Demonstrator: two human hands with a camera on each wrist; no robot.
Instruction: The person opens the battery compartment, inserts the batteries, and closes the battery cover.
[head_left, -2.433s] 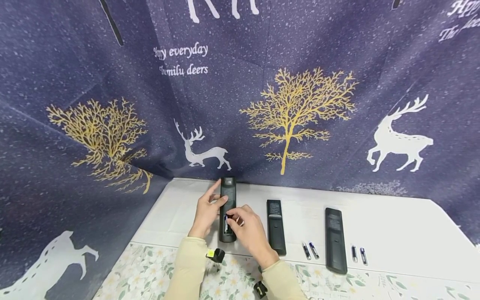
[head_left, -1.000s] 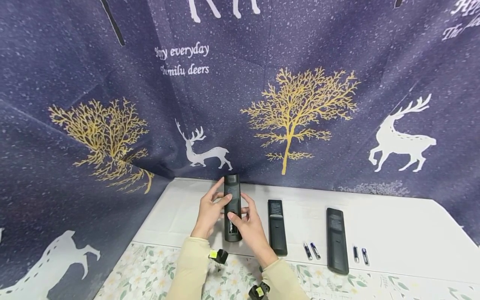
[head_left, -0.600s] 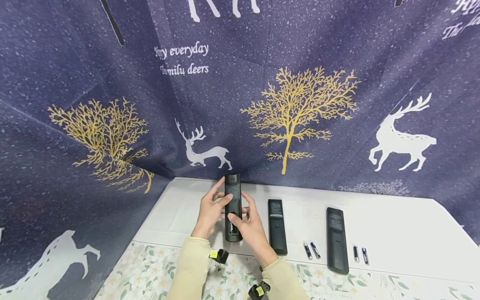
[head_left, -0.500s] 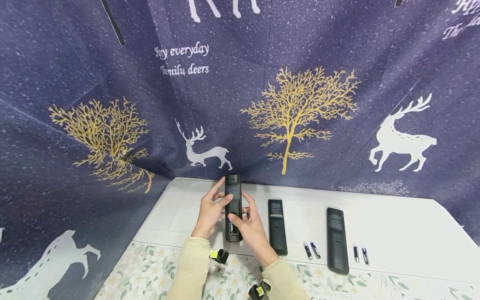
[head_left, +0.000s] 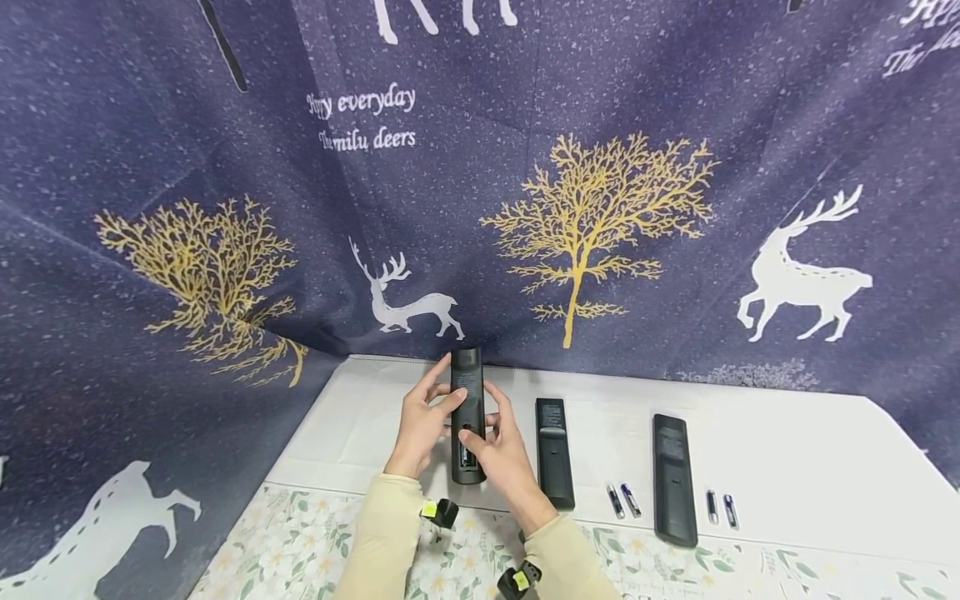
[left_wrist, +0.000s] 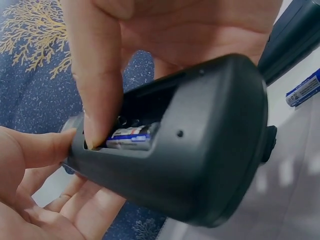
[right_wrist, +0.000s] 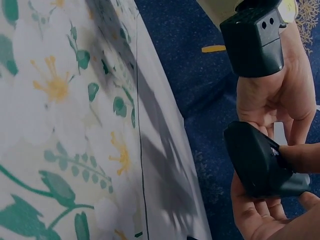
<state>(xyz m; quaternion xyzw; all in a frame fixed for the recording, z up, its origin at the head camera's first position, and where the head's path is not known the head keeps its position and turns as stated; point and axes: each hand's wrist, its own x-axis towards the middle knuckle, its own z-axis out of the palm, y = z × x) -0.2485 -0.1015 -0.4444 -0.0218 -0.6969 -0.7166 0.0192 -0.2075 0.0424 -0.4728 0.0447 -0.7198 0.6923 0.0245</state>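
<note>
A black remote control (head_left: 469,410) stands out from the table with its back and uncovered battery slot facing me. My left hand (head_left: 416,425) grips its left side, thumb across the back. From the right, my right hand (head_left: 501,458) holds the lower part, fingers behind and thumb on the slot. In the left wrist view, the right thumb (left_wrist: 100,110) presses into the slot at the end of a blue-and-silver battery (left_wrist: 131,138). Beside that battery the slot looks dark, partly hidden by the thumb. The right wrist view shows the remote between both hands.
Two more black remotes lie back up on the white table: one near (head_left: 553,458), one farther right (head_left: 674,483). A pair of batteries (head_left: 630,501) lies between them, another pair (head_left: 730,511) at far right. A dark deer-print cloth (head_left: 420,183) hangs behind the table.
The right fingers earlier pinched a battery at the slot; now the thumb presses there and the other fingers have gone behind the remote. The remote has shifted slightly right.
</note>
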